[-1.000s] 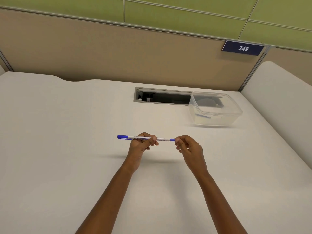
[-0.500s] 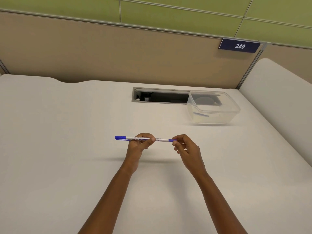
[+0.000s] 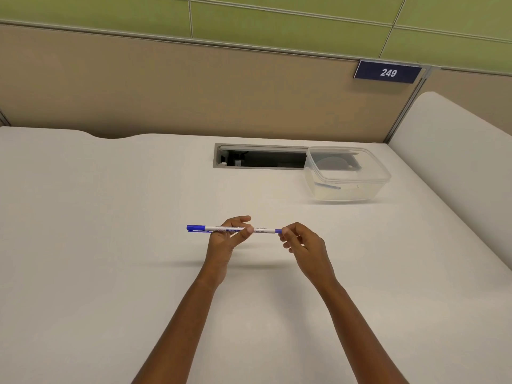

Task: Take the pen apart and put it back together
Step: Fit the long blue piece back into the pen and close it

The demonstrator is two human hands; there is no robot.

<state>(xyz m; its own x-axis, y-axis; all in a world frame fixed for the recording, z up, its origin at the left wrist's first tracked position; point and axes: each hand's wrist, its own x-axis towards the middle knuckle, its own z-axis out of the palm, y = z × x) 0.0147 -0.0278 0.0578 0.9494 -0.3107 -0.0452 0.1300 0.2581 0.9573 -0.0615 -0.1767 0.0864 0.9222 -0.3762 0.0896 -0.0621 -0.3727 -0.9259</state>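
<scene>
Pen [image 3: 263, 230] is held level above the white tabletop [image 3: 110, 245], well apart from a clear plastic box [image 3: 346, 189] at the far right. The left hand [image 3: 224, 241] grips the barrel mid-length; the right hand [image 3: 304, 245] pinches its right tip. The blue cap [image 3: 195, 228] is on, so dismantling looks barely begun. Next, the blue end plug [image 3: 278, 231] likely needs a twist or pull against a firm left grip.

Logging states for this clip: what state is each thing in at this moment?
pen: in one piece, cap on, held level above the desk.
left hand: grips the pen's barrel.
right hand: pinches the pen's blue right end.
container: upright on the desk.
hatch: open.
</scene>
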